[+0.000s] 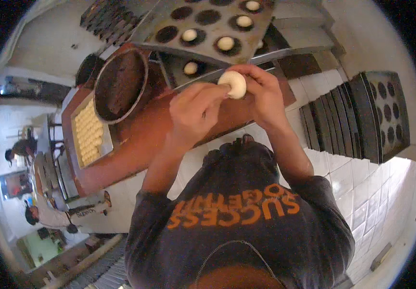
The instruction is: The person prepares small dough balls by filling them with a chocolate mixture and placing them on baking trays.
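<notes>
A flattened round piece of pale dough (236, 85) is held up between my two hands. My left hand (196, 108) is closed, its fingertips pressed at the dough's near left side. My right hand (265, 94) curls around the far right edge, fingers bent. Just beyond them lies a dark metal baking tray (200, 52) with round wells. Several wells hold small dough balls (226, 44), while others on its left hold none. Beneath that tray, partly covered, another tray shows one dough ball (190, 68).
On the reddish-brown table (143, 139) stands a large round pan (121, 86), tilted, dark inside. Left of it is a shallow tray (79, 139) packed with dough pieces. A stack of welled trays (357, 118) rises at the right. Two people (49, 216) are far off at the left.
</notes>
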Demonstrator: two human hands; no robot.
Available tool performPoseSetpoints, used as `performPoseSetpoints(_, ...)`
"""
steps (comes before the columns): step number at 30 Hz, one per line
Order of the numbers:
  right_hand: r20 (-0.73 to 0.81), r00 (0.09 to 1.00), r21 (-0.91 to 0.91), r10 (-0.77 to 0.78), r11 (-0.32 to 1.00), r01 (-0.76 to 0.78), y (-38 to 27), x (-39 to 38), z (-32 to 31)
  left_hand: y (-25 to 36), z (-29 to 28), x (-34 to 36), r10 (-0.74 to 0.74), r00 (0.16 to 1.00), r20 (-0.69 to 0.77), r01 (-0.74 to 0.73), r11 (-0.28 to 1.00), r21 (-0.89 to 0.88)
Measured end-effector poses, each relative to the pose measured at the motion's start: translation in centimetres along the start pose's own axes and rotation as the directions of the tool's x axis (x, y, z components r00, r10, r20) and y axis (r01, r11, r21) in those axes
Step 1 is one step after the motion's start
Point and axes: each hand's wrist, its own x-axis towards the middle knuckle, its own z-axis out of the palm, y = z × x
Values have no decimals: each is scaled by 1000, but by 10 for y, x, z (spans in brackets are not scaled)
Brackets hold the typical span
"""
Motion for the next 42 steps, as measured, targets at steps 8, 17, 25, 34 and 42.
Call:
performPoseSetpoints(8,144,983,462,115,871,-169,-57,9,-90,6,92,66,347,931,-111,-349,937,-4)
performPoseSetpoints(17,247,925,374,289,852,-366,-49,36,-118,-1,116,65,255,958,-131,-246,966,82)
performPoseSetpoints(25,551,776,-54,308,941,-335,-69,108,-96,-33,59,-25,-366,761,-535,342,928,-149)
performPoseSetpoints(34,379,749,-743,-543,304,597,-62,317,-60,-29,38,-147,-795,250,-553,698,544,-465)
performPoseSetpoints(42,603,797,-784,42,-154,602,37,375,-53,-78,-30,-209,-792,192,-580,697,526,-487)
